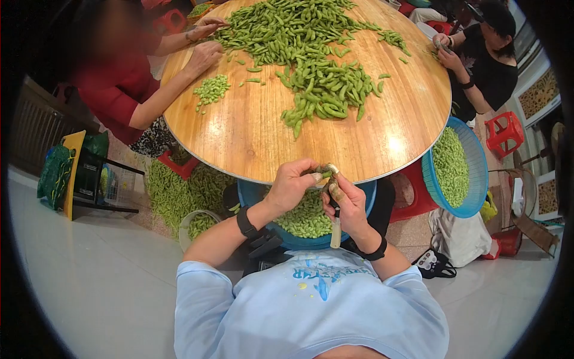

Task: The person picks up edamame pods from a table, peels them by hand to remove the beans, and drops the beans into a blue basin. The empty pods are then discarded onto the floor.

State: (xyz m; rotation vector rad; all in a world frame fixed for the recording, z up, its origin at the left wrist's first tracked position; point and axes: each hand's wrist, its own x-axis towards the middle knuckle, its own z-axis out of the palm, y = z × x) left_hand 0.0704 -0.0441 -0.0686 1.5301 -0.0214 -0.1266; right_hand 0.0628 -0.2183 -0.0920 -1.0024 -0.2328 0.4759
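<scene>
My left hand is closed with its thumb and fingertips on a green pod, just off the near edge of the round wooden table. Fingertips of my right hand meet it at the same pod. A small tool with a pale handle hangs down from my right hand, held in its fingers. Below both hands is a blue basin with shelled green beans in it. A big heap of green pods lies on the table in front of me.
One person in red works at the left beside a small bean pile; another in black sits at the right. A blue basket of beans stands right of the table. Pods cover the floor at left, by red stools.
</scene>
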